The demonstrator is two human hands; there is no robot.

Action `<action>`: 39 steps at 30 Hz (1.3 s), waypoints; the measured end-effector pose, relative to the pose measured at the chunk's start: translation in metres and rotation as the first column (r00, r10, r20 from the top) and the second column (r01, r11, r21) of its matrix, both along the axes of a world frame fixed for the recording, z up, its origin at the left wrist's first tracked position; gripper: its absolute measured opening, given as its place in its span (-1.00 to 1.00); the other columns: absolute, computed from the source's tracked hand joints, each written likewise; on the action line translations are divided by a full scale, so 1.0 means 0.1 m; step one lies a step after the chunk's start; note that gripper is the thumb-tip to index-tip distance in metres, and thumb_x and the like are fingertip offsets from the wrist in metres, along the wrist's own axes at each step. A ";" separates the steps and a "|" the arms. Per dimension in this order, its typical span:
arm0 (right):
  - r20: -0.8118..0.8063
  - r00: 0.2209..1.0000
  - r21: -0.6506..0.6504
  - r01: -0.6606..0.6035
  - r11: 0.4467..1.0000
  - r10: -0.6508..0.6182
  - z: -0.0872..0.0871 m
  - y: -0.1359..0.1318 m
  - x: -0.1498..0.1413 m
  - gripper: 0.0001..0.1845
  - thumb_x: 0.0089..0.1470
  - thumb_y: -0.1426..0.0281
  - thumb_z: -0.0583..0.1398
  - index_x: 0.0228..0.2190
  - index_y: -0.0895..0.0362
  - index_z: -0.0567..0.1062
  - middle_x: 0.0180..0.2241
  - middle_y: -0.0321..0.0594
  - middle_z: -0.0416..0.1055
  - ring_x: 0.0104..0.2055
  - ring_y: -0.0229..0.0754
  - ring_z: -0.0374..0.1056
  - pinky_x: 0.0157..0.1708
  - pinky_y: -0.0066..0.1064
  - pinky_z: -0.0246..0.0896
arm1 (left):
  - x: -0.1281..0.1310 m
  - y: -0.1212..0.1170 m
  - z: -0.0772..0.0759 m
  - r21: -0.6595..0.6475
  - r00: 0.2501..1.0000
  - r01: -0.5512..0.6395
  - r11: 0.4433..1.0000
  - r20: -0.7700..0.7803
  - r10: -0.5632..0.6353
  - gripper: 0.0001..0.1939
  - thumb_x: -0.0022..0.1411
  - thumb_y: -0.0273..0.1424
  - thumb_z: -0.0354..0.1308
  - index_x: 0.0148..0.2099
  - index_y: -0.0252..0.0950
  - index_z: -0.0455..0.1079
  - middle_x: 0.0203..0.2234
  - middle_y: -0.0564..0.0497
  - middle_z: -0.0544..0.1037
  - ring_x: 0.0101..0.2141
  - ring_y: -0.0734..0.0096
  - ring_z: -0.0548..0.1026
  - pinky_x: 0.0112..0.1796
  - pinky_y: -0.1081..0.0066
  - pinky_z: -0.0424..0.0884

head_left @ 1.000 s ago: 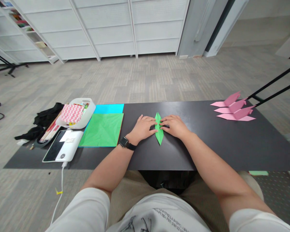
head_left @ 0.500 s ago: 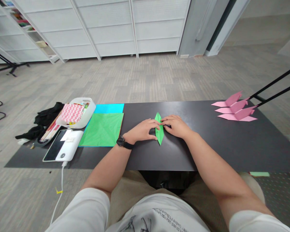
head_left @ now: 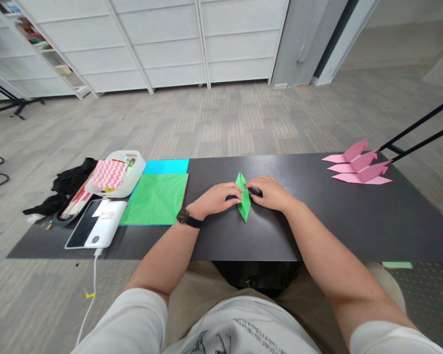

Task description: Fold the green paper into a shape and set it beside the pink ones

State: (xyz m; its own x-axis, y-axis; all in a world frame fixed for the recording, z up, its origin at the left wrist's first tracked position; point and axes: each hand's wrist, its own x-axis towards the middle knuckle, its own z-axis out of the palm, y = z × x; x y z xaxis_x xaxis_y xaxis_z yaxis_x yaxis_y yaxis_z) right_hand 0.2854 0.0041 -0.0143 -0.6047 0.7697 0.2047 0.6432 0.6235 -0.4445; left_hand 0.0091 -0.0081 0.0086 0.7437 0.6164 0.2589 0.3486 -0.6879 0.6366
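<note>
A green folded paper point(head_left: 244, 202), narrow and diamond-shaped with pointed ends, lies lengthwise on the dark table in front of me. At its left edge my left hand point(head_left: 221, 197), with a black watch point(head_left: 183, 216) on the wrist, pinches the paper with curled fingers and thumb. My right hand point(head_left: 268, 191) grips the opposite edge, its fingertips close to those of the left. Part of the paper's middle is hidden under the fingers. A dark gap shows between the right thumb and index finger.
Left on the table point(head_left: 221, 241) are green sheets point(head_left: 155, 199) over a blue sheet point(head_left: 168, 166), a white basket point(head_left: 133, 179), a white power bank point(head_left: 105, 223) with a cable, and black cloth point(head_left: 76, 174). Several pink folded-paper figures point(head_left: 369, 174) stand at the far right.
My left thumb has moved up from the lower left edge of the green paper towards the fingers. The right hand has barely shifted, and the paper stays in place.
</note>
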 end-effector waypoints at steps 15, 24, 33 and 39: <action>0.041 0.998 0.044 0.037 0.998 -0.039 0.04 -0.04 -0.10 -0.86 0.31 0.35 0.27 -0.14 -0.05 0.64 0.05 -0.21 0.67 0.12 0.08 0.52 0.37 0.22 0.02 | 0.02 -0.01 0.00 0.091 0.985 -0.147 0.985 -0.073 0.154 -0.76 0.36 -0.31 0.33 0.04 -0.17 0.47 0.01 -0.08 0.62 0.06 0.11 0.57 0.17 0.09 0.47; 0.002 1.000 -0.011 0.006 1.000 -0.006 0.10 -0.10 -0.14 -0.95 0.25 0.34 0.31 -0.26 -0.01 0.63 0.01 -0.22 0.68 0.12 0.08 0.53 0.38 0.25 -0.01 | 0.11 0.01 -0.13 0.174 0.936 -0.242 0.955 -0.217 0.277 -0.84 0.45 -0.25 0.30 -0.04 -0.17 0.62 0.04 -0.06 0.62 0.07 0.12 0.55 0.24 0.04 0.38; 0.006 0.999 0.004 0.039 0.999 -0.039 -0.01 -0.06 -0.19 -0.83 0.32 0.26 0.27 -0.33 0.00 0.61 -0.06 -0.19 0.65 0.05 0.03 0.50 0.27 0.06 0.14 | 0.13 -0.02 -0.15 0.128 0.901 -0.349 0.928 -0.228 0.370 -0.78 0.45 -0.16 0.29 -0.18 -0.14 0.66 0.08 -0.03 0.59 0.16 0.11 0.49 0.40 -0.12 0.17; -0.006 0.996 0.044 0.086 0.995 -0.086 -0.05 -0.05 -0.24 -0.82 0.30 0.30 0.30 -0.38 0.02 0.55 -0.14 -0.21 0.64 -0.03 0.01 0.48 0.10 -0.09 0.22 | 0.16 -0.02 -0.16 0.108 0.878 -0.408 0.906 -0.226 0.422 -0.82 0.43 -0.20 0.32 -0.20 -0.17 0.62 0.12 -0.05 0.58 0.19 0.08 0.48 0.41 -0.12 0.16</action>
State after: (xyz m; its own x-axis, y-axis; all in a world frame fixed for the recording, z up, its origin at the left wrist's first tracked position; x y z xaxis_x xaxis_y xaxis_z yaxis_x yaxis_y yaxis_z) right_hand 0.2612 -0.0013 -0.0193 -0.5360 0.8088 0.2418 0.6933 0.5852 -0.4206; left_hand 0.0254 -0.0105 -0.0078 0.4661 0.8720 0.1493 0.7464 -0.4782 0.4628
